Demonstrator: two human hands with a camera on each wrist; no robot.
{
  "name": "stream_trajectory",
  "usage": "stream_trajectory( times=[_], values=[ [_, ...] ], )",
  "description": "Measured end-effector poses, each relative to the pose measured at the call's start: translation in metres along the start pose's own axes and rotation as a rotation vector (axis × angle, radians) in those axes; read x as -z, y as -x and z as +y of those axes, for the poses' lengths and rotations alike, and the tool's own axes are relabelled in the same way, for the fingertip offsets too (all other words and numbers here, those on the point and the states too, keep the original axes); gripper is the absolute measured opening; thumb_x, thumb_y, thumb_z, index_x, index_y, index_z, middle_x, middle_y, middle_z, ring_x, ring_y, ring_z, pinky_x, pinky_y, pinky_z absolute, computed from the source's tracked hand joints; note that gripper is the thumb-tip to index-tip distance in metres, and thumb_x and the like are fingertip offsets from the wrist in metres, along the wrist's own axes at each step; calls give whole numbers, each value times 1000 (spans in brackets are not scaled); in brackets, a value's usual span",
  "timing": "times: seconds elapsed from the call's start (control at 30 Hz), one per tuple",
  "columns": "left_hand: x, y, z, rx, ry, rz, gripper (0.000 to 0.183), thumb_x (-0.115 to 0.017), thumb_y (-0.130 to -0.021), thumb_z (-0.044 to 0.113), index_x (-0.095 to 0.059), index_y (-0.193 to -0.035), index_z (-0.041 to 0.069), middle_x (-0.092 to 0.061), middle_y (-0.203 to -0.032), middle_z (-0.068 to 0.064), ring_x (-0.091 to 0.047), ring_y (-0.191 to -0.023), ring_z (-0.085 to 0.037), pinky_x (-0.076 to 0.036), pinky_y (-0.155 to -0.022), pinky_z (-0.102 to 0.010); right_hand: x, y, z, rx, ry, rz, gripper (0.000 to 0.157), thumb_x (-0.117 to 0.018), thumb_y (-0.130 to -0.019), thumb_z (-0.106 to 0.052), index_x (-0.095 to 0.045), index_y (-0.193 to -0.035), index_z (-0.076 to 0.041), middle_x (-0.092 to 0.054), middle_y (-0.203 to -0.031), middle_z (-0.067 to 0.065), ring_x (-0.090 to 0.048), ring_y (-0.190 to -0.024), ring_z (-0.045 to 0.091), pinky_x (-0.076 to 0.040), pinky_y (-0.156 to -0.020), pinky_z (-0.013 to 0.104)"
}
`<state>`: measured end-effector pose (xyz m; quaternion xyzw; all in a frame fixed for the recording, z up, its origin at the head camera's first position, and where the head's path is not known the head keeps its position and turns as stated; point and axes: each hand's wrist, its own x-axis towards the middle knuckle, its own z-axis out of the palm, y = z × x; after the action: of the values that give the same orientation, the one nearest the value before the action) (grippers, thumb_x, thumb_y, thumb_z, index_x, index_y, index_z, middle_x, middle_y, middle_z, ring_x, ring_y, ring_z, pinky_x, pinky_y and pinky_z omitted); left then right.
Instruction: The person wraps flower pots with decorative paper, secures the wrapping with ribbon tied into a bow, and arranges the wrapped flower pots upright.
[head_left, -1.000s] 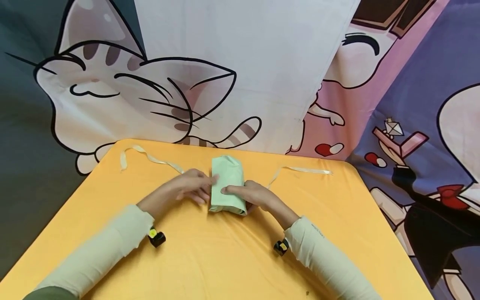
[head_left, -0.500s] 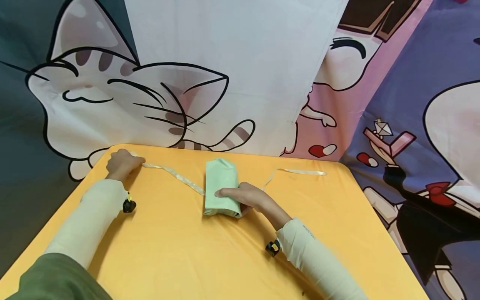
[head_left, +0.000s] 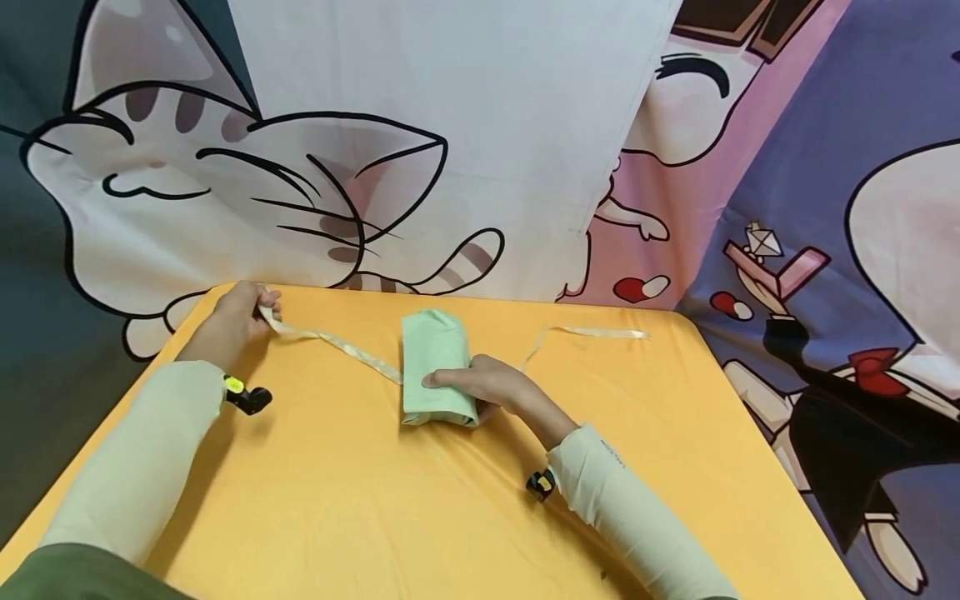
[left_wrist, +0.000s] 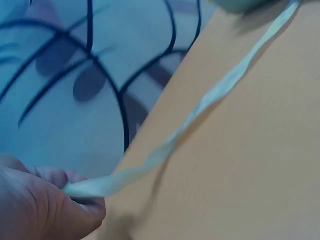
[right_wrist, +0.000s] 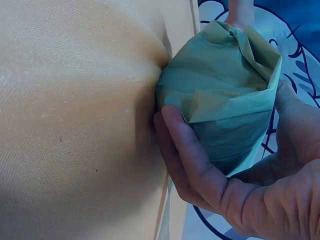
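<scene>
A parcel wrapped in light green paper [head_left: 435, 350] lies near the middle of the table, its folded end facing my right wrist camera. My right hand [head_left: 498, 385] grips it from the right side, thumb on top and fingers along the side and end. At the table's far left corner my left hand [head_left: 238, 321] pinches the end of a pale ribbon [head_left: 352, 350]. That ribbon runs, slightly twisted and partly lifted, from the left hand to the parcel's left side, as the left wrist view also shows. Whether it continues beneath the parcel is hidden.
Another length of pale ribbon [head_left: 600, 332] lies to the right of the parcel, leading towards it behind the right hand. A yellow cloth [head_left: 360, 517] covers the table. Behind the table's far edge hangs a cartoon-printed curtain [head_left: 517, 150].
My left hand has left the parcel's side, reached to the far left and taken the ribbon's end, now lifting it slightly. My right hand has kept its hold on the parcel.
</scene>
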<state>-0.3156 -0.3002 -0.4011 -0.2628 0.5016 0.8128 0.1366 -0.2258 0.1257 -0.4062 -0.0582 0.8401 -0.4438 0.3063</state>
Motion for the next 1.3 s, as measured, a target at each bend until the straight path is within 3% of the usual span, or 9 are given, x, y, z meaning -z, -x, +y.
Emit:
stream_trajectory(
  times=[0.1, 0.23, 0.43, 0.57, 0.77, 0.93, 1.03, 1.1, 1.3],
  values=[
    [-21, 9, -7, -59, -45, -154, 34, -37, -120, 15, -51, -151, 14, -71, -95, 3, -51, -69, -11, -45, -62, -25, -2, -1, -2, 4, 19, -4, 57, -84, -91, -62, -75, -105, -7, -78, -92, 9, -75, -76, 20, -70, -71, 41],
    [-73, 23, -27, -347, -291, -146, 19, -54, -120, 28, -65, -120, 13, -70, -87, 8, -47, -65, -5, -43, -56, -20, -4, -3, -4, 3, 44, 7, 59, -84, -89, -64, -75, -103, -8, -77, -90, 8, -75, -74, 20, -71, -74, 44],
    [-151, 47, -56, -845, -935, -223, 42, -49, -123, 36, -61, -156, 14, -69, -104, -8, -52, -72, -10, -44, -57, -22, -6, -5, -5, 27, 57, 2, 55, -84, -89, -67, -76, -94, -13, -76, -83, 4, -73, -69, 17, -71, -74, 46],
    [-199, 58, -72, -959, -1307, -443, 48, -45, -124, 29, -51, -169, 16, -74, -135, -25, -69, -80, -26, -61, -70, -37, -7, -7, -5, 57, 65, -20, 52, -80, -92, -68, -76, -89, -16, -75, -78, 2, -71, -66, 16, -70, -71, 44],
    [-230, 68, -84, -869, -1550, -637, 47, -69, -107, 27, -69, -153, 17, -61, -162, -14, -49, -155, -43, -39, -126, -72, -8, -7, -6, 75, 93, -5, 55, -77, -95, -71, -75, -89, -16, -72, -78, 0, -72, -67, 17, -69, -70, 44],
    [-203, 85, -79, -806, -1407, -301, 18, -68, -105, 28, -74, -110, 12, -71, -122, -8, -63, -118, -30, -54, -102, -50, -9, -6, -9, 47, 119, 13, 58, -78, -93, -73, -74, -91, -15, -74, -79, 1, -74, -69, 17, -70, -76, 46],
    [-174, 95, -80, -582, -1420, -171, 44, -64, -110, 47, -60, -81, 13, -62, -79, 0, -57, -70, -17, -48, -65, -31, -8, -5, -10, 32, 109, 24, 59, -79, -92, -71, -73, -99, -13, -77, -85, 4, -75, -72, 18, -70, -77, 47],
    [-153, 95, -85, -377, -1401, -222, 60, -60, -112, 61, -61, -79, 10, -62, -68, -3, -55, -58, -14, -48, -57, -27, -6, -3, -9, 29, 102, 28, 60, -80, -93, -70, -73, -103, -11, -79, -89, 7, -75, -74, 20, -70, -76, 46],
    [-117, 70, -133, 7, -974, -439, 79, -62, -109, 70, -74, -120, -6, -80, -101, -20, -80, -77, -20, -72, -80, -36, -3, 0, -6, 34, 83, 31, 61, -78, -95, -67, -74, -107, -8, -79, -94, 10, -76, -76, 21, -70, -75, 45]
  ],
)
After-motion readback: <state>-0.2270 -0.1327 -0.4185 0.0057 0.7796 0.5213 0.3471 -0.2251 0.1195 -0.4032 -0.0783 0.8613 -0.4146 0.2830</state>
